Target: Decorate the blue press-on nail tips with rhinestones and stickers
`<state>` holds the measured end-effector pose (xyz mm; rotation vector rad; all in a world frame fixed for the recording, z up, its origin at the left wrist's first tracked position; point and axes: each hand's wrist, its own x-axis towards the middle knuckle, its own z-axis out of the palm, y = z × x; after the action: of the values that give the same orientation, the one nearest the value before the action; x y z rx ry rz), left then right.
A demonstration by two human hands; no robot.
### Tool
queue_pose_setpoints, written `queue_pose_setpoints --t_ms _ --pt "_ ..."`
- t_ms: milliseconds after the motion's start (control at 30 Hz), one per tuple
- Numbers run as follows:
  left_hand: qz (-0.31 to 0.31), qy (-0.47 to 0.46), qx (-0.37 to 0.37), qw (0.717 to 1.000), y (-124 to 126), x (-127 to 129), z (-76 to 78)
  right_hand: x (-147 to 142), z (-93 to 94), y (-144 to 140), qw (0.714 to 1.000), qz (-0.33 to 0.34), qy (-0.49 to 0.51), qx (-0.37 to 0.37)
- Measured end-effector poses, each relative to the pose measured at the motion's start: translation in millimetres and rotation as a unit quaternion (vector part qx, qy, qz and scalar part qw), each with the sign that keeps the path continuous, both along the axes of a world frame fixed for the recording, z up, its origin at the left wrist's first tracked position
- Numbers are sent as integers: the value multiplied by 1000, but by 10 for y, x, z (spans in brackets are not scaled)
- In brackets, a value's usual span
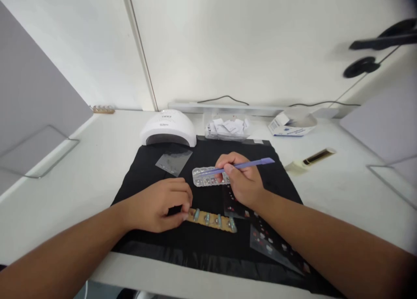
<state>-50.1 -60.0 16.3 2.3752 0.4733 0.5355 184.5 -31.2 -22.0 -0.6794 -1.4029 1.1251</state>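
Nail strip pinned down, purple stick poised over bead tray.

Left hand curled, fingertips pressing one end of tan nail strip on black mat. Right hand closed around purple stick, tip over clear bead tray just beyond strip.

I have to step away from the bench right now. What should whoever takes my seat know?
Left hand: fingertips pinch the left end of the wooden strip, which carries small blue nail tips and lies on the black mat.
Right hand: grip shut on the purple stick, its tip over the clear compartment box.
Sticker sheets lie under the right forearm; white nail lamp stands behind.
Done and left: cannot tell which tips are decorated.
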Motion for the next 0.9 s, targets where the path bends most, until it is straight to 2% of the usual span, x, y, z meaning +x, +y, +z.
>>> queue_pose_setpoints --t_ms 267,467,600,667,767,833,900 --pt "6 -40 -25 999 38 -66 5 -4 32 -4 1000 6 28 2" --pt "11 -33 -7 999 65 -90 1 11 48 -14 1000 1 28 14" --pt "50 -36 19 998 122 -171 14 5 23 -1 999 -15 16 47" --pt "105 -38 35 993 161 -247 26 6 -12 1 998 -29 11 61" --pt "255 -47 70 963 216 -429 72 33 -75 -17 994 -51 -17 91" --pt "382 -51 96 918 260 -616 143 62 -95 -37 990 -57 -52 119" --pt "499 -32 104 860 332 -849 245 86 -82 -58 982 -51 -88 157"
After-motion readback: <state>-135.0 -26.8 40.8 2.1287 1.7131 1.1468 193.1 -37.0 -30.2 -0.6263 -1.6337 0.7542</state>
